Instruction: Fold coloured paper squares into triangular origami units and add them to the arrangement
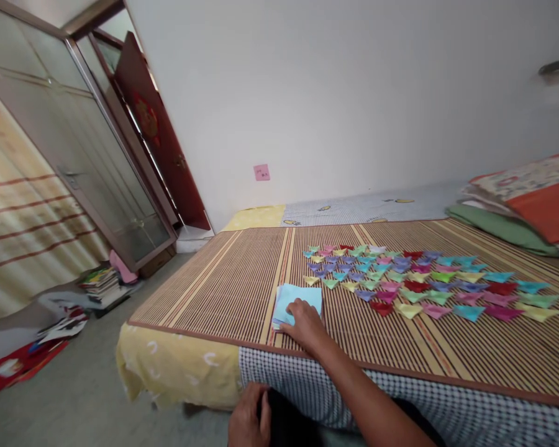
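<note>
A stack of square paper sheets (302, 294), light blue on top with other colours at its edges, lies on the striped bamboo mat. My right hand (302, 320) reaches over its near side; the bent fingers press on the top blue sheet, with the thumb by the near-left edge. Low in the view, in front of the bed, my left hand (250, 415) rests by my dark-clothed leg, its fingers curled in and nothing seen in them. To the right of the stack, many small folded paper shapes (416, 285) in several colours stand in rows.
The bamboo mat (205, 279) covers the bed, over yellow and checked cloths. Folded bedding (535, 198) is piled at the far right. A pink note (261, 172) sticks to the white wall. Books (100, 282) and a red sheet (23, 366) lie low on the left.
</note>
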`<state>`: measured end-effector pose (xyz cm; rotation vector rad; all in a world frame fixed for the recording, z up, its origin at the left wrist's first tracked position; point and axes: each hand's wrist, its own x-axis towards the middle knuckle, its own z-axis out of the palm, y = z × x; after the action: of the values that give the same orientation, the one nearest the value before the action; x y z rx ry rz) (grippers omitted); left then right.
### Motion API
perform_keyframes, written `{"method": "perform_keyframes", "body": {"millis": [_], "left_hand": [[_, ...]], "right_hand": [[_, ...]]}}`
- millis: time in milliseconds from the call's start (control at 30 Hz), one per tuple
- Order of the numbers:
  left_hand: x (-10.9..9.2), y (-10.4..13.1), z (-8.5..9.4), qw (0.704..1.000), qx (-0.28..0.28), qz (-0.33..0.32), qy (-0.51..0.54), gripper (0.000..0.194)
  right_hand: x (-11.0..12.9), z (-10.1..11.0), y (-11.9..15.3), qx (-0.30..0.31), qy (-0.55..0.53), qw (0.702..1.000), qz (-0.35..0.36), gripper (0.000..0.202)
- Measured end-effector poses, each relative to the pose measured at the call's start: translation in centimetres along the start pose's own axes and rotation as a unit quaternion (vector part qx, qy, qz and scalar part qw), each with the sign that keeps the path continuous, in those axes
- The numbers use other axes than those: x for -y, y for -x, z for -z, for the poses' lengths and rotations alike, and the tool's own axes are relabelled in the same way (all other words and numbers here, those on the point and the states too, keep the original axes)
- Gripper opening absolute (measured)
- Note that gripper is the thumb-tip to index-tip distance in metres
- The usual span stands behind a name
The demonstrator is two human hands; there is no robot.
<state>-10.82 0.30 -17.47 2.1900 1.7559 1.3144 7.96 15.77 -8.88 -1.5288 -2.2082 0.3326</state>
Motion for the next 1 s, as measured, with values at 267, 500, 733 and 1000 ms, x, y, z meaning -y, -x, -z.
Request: {"method": "perform_keyframes", "body": {"millis": [267,500,733,1000], "left_hand": [[-0.5,0.2,0.3,0.999,-0.009,0.045,0.019,0.021],[-0.9,0.2,0.8,0.990,0.001,0.124,0.070,0.026],[-5.1,-1.7,1.6,0.952,0.050,0.233,0.193,0.045],[-14.5,-7.0,2.3,0.688,0.070,0.395,0.605,0.043]], "right_hand": [[-0.5,-1.3,-0.3,-0.040,-0.075,0.996,-0.009,0.032],[-4.4,0.8,0.9,-0.232,-0.174,0.956,-0.056,0.028],[-5.1,5.6,8.1,-0.384,-0.200,0.901,-0.004,0.023],[1.4,4.8,17.1,-0.262,-0.118,0.928,0.237,0.033]]}}
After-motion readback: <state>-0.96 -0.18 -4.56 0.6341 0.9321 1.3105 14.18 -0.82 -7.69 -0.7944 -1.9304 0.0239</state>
